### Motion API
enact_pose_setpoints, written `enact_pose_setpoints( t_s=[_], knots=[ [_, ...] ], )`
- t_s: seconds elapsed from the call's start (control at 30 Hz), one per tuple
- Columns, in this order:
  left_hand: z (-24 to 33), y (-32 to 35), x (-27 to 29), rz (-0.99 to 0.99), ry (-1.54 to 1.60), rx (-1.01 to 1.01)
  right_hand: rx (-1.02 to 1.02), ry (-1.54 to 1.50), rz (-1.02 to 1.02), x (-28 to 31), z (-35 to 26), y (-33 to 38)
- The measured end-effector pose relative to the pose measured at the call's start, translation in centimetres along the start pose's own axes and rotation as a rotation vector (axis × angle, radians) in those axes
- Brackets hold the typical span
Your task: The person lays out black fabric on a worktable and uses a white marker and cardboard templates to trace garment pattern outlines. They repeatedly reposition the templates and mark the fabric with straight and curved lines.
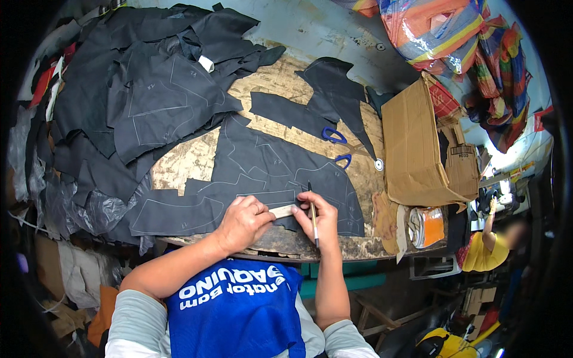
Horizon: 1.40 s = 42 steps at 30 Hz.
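Note:
A dark leather-like sheet (253, 156) lies in front of me on the worn wooden table, covered with light drawn outlines of pattern shapes. My left hand (243, 224) is closed on one end of a short pale strip (282, 211), held low over the sheet's near edge. The strip's other end meets the fingers of my right hand (322, 218). In that same hand a slim pen (313, 213) stands nearly upright between the fingers, its dark tip pointing away from me. Blue-handled scissors (334, 135) rest beyond the sheet, to the right.
A large heap of dark material (149, 89) covers the table's left side. On the right stands an open cardboard box (412, 140), with a small stack of orange and white pieces (427, 228) nearer me. Colourful woven bags (433, 30) are behind. A person in yellow (486, 250) is farther right.

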State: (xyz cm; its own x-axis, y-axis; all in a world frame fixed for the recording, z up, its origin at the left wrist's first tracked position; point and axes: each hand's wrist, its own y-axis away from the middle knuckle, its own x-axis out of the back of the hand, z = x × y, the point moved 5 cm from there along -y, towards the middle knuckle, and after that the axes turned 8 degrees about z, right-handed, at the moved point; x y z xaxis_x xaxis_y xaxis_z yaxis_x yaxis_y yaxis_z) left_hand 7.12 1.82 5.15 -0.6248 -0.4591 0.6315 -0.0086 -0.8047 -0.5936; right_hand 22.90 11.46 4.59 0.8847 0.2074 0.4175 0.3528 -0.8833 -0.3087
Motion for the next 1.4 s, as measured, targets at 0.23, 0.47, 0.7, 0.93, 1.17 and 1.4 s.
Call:
enact_pose_setpoints(
  t_s=[0.23,0.47,0.7,0.93,1.17,1.4],
  knots=[
    [5.6,3.6,-1.9,-0.402,0.036,0.003,0.209,0.222,0.003,-0.8,-0.6,1.3],
    [4.4,4.6,-2.6,-0.532,-0.106,0.069,0.169,0.178,-0.013,-0.5,0.1,1.5],
    [4.1,4.6,-2.5,-0.520,-0.091,0.064,-0.245,-0.578,0.359,2.9,1.9,0.3],
    [4.3,4.5,-2.6,-0.524,-0.117,0.067,-0.093,-0.399,-0.042,-2.8,-2.2,1.5],
    [4.0,5.1,-2.9,-0.569,-0.102,0.053,0.000,-0.203,-0.318,-7.0,-4.2,1.6],
    [3.9,5.0,-3.1,-0.585,-0.080,0.042,0.165,-0.068,-0.402,-8.0,-5.3,1.5]
  ],
)
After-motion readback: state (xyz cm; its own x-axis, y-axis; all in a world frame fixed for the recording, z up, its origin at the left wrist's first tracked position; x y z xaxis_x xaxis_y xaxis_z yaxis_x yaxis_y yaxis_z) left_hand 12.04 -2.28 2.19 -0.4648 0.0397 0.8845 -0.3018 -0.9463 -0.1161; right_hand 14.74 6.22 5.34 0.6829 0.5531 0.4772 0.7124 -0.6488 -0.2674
